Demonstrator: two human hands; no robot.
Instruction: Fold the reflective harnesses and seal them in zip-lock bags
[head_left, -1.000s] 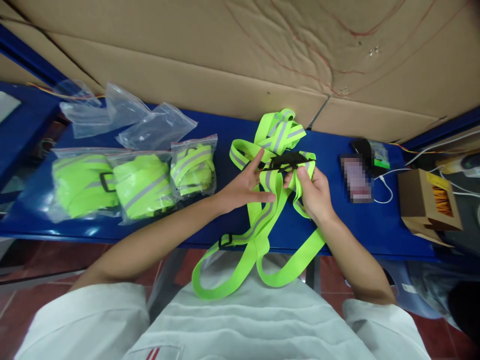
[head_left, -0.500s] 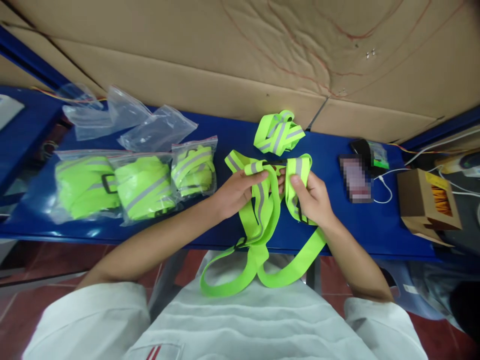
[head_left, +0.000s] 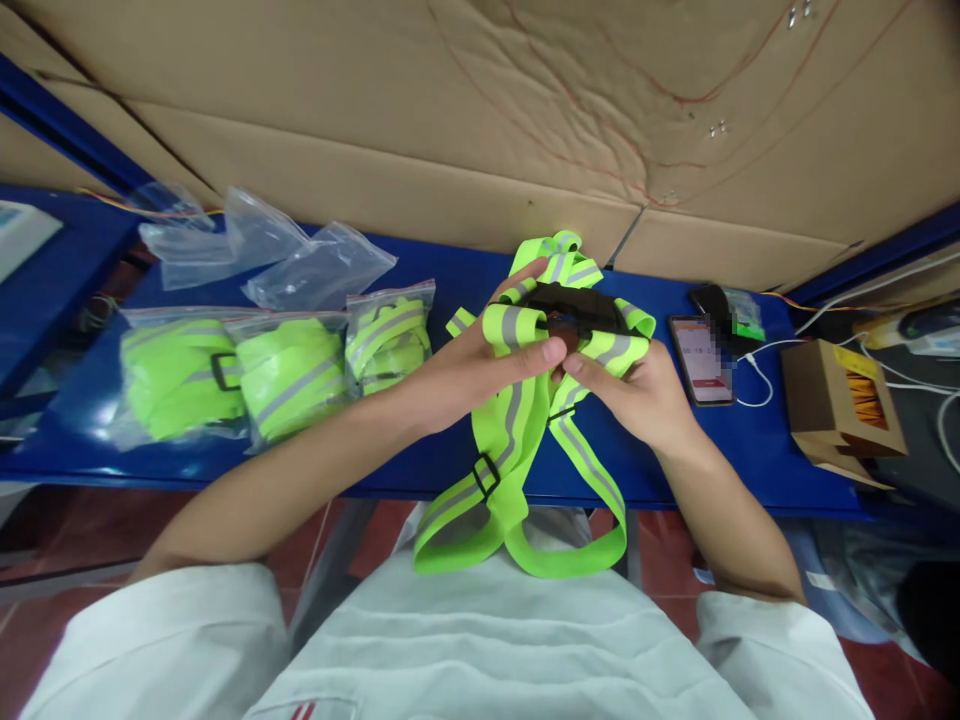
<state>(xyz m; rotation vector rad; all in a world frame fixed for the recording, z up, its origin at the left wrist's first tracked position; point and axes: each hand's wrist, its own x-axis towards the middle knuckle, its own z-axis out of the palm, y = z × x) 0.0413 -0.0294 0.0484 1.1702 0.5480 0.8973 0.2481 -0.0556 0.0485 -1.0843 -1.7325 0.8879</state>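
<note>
Both my hands hold a neon-green reflective strap vest (head_left: 517, 420) over the blue table (head_left: 450, 470). My left hand (head_left: 480, 365) is closed on the folded top of the straps next to a black band (head_left: 577, 300). My right hand (head_left: 637, 395) pinches the straps on the right side. Grey reflective stripes run along the straps, and a black buckle (head_left: 485, 474) sits on one hanging loop. The lower loops hang over the table's front edge onto my white apron. Another folded green strap bundle (head_left: 559, 258) lies just behind my hands.
Three clear bags packed with green vests (head_left: 277, 375) lie at the left, with empty plastic bags (head_left: 300, 265) behind them. A phone (head_left: 701, 358), cables and an open cardboard box (head_left: 844, 400) are at the right. Cardboard sheets (head_left: 480, 110) stand along the back.
My hands have lifted and gathered the straps higher, folding the top over the black band. The hanging loops have shortened and the buckle has risen. The view shifted slightly.
</note>
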